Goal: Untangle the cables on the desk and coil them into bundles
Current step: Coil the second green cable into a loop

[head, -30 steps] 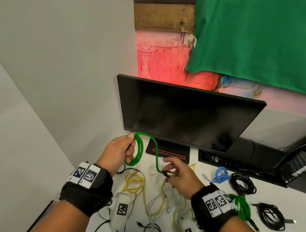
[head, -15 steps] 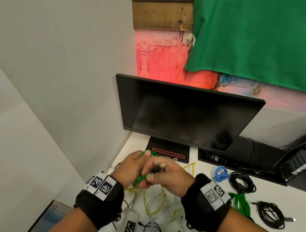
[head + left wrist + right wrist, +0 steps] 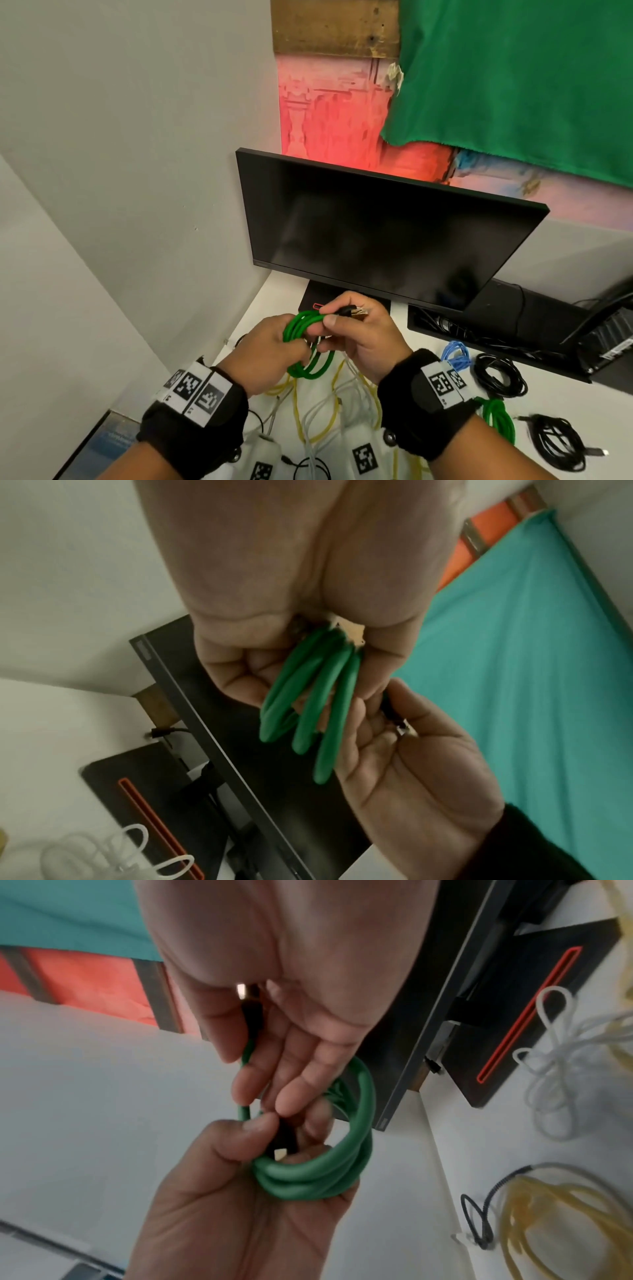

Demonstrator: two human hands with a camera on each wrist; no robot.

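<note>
A green cable [image 3: 310, 346] is wound into a small coil of loops held above the white desk [image 3: 260, 308]. My left hand [image 3: 274, 342] grips the coil [image 3: 308, 696] [image 3: 308, 1175] with curled fingers. My right hand [image 3: 356, 325] pinches the cable's black plug end [image 3: 351, 311] [image 3: 251, 1012] between thumb and fingers, close against the coil. A tangle of yellow and white cables [image 3: 329, 407] lies on the desk under both hands.
A dark monitor [image 3: 376, 233] on its stand [image 3: 534, 1020] sits just behind the hands. To the right lie a blue bundle [image 3: 455, 354], black cable bundles [image 3: 500, 375] [image 3: 558, 445] and another green bundle [image 3: 498, 419]. A wall closes the left side.
My hands have come together: the long green loop stretched between them a second ago is now gathered into the coil. The right hand has brought the plug end up against it.
</note>
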